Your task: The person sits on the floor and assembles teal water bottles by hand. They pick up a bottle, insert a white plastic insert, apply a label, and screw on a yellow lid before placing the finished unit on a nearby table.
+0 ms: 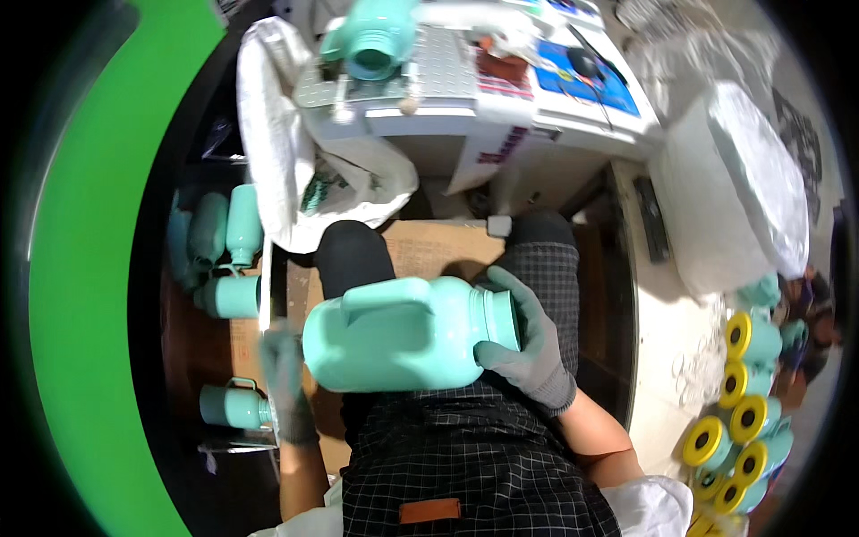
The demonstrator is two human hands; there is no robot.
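A mint-green plastic jug [403, 345] with a moulded side handle lies sideways above my lap, its neck pointing right. My right hand [530, 349], in a grey glove, is closed around the neck, thumb on the near side. My left hand [284, 367], also gloved, is just left of the jug's base. Motion smears its fingers, so their pose is unclear; it appears apart from the jug.
Another mint jug [371, 49] lies on a metal plate of the white bench [429, 121] ahead. A white sack [277, 134] hangs at its left. More jugs [237, 295] lie in a left bin. Yellow-ended jugs [752, 416] and a white bundle [729, 188] stand right.
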